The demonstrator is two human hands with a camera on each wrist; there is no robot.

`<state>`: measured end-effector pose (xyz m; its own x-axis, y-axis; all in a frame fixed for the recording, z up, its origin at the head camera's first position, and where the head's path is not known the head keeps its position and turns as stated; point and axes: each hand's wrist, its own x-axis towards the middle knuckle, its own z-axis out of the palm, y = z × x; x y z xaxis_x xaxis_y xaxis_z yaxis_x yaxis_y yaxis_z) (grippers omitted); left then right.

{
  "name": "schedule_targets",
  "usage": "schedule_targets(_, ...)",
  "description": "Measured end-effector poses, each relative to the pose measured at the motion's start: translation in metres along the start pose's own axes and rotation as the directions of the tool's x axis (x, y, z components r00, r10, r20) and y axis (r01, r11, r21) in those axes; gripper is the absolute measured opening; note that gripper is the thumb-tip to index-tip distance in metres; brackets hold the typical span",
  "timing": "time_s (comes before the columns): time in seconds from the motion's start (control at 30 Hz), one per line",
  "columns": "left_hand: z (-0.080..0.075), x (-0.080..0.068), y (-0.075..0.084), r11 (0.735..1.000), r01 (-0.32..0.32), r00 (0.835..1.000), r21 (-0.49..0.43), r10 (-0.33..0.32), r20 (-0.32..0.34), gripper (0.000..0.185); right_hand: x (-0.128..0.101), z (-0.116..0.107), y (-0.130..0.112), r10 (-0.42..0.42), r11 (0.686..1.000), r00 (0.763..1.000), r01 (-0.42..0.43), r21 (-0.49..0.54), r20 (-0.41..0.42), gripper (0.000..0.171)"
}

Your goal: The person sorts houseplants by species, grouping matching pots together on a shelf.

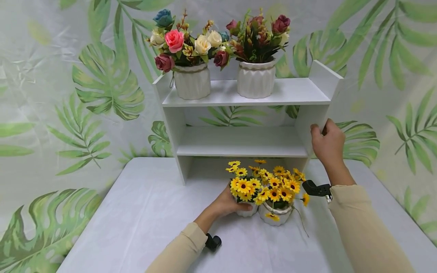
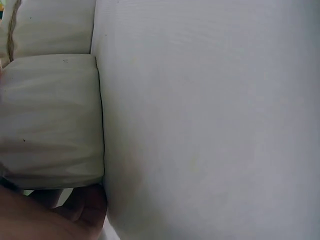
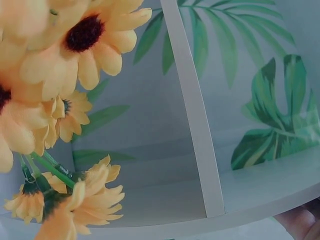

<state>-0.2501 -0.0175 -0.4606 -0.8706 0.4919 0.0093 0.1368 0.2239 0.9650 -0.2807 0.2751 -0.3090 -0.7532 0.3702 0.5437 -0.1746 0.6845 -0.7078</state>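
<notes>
Two small white ribbed pots of yellow daisies stand side by side on the table in front of the shelf. My left hand (image 1: 228,204) grips the left pot (image 1: 246,209); its ribbed white side (image 2: 50,120) fills the left wrist view. The right pot (image 1: 275,213) sits untouched beside it. My right hand (image 1: 327,141) holds the front edge of the right side panel of the white two-tier shelf (image 1: 246,93). The right wrist view shows daisy blooms (image 3: 75,55) close up and the shelf panel edge (image 3: 192,110).
On the shelf's top board stand a white pot of mixed roses (image 1: 192,80) and a white pot of dark red flowers (image 1: 256,78). The middle board (image 1: 239,146) holds nothing. A leaf-print backdrop hangs behind. The white table (image 1: 136,227) spreads to the left and front.
</notes>
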Motion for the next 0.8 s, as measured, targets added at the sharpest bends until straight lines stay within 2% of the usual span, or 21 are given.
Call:
schedule_targets(0.27, 0.001, 0.002, -0.001, 0.999, -0.036, 0.999, 0.007, 0.036, 0.001, 0.107, 0.001, -0.001, -0.003, 0.012, 1.0, 1.0, -0.012, -0.011, 0.008, 0.04)
schedule_targets(0.4, 0.002, 0.002, -0.003, 0.999, -0.037, 0.999, 0.012, 0.037, -0.029, 0.104, 0.0, -0.001, -0.003, 0.029, 0.999, 0.999, -0.029, -0.016, 0.022, 0.041)
schedule_targets(0.57, 0.0, -0.003, -0.002, 0.999, 0.022, 0.996, 0.037, -0.018, -0.083, 0.099, -0.001, -0.002, -0.003, 0.04, 0.999, 0.999, -0.04, -0.005, 0.026, 0.041)
schedule_targets(0.67, -0.008, -0.011, 0.004, 0.998, 0.039, 0.995, 0.049, -0.034, -0.095, 0.096, -0.002, -0.002, -0.002, 0.039, 0.999, 0.999, -0.038, -0.008, 0.024, 0.041)
schedule_targets(0.8, -0.02, -0.022, 0.019, 0.995, 0.004, 0.996, 0.1, 0.005, -0.085, 0.092, -0.001, -0.002, -0.002, 0.024, 1.0, 1.0, -0.024, -0.013, 0.014, 0.04)
